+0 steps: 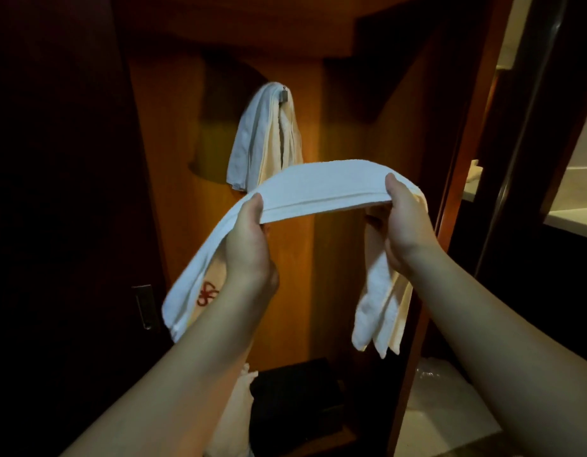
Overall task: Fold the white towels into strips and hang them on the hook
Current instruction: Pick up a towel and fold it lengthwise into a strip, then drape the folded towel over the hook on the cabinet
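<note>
Head view: two hands, left grip (pixel 249 232) and right grip (pixel 404 219), clamp one folded towel (pixel 318 186); one hung towel (pixel 262 133) on hook (pixel 284 94).

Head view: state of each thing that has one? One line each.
folded towel: folded into a strip, held up between both hands, ends hanging down.
hung towel: draped over the hook, hanging.
hook: on the wooden panel, already carrying one towel.
left hand: grips the strip.
right hand: grips the strip.

Two bare forearms, no sleeves, no jewellery
</note>
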`<state>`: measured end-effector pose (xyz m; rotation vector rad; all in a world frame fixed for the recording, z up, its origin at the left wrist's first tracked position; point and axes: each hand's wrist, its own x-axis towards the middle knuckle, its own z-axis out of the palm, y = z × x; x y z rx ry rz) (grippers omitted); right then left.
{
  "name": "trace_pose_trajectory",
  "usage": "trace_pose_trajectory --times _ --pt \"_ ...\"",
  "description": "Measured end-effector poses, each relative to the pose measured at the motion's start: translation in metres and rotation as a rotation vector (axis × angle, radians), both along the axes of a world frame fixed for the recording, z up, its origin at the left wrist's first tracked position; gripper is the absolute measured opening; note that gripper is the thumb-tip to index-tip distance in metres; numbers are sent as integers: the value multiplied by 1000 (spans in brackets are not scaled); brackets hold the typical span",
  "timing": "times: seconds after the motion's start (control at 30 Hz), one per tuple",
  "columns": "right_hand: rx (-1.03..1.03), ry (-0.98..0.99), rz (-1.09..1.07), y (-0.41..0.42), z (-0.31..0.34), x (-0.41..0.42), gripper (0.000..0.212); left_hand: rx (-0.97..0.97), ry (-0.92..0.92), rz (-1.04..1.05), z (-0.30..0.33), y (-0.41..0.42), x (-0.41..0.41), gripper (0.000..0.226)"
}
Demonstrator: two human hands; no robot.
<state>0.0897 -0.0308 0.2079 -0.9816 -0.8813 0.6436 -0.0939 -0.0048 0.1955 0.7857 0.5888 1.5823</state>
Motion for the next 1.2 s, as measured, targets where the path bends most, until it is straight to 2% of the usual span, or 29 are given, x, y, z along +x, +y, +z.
trace_pose_trajectory --times 0.13,0.27,0.47,0.53,0.73,0.87,1.0,1.1,1.2 --pt "-52 -112 -8 30 12 11 41 34 61 55 29 26 -9 11" --pt "-6 -109 4 67 28 27 49 104 149 112 53 66 -9 12" --pt "103 -88 72 139 54 58 34 375 359 34 82 135 4 42" --pt "119 -109 106 168 67 72 35 448 415 23 94 160 10 43" --pt "122 -210 222 255 109 101 58 508 433 40 133 235 29 47" --pt "130 -329 302 310 134 110 80 570 391 187 159 282 37 35" --pt "145 -358 320 356 163 113 82 584 395 261 177 327 38 28" --pt "162 -370 357 382 183 114 78 529 345 227 190 358 37 53" --pt "158 -383 363 406 198 112 72 529 362 211 201 385 35 63"
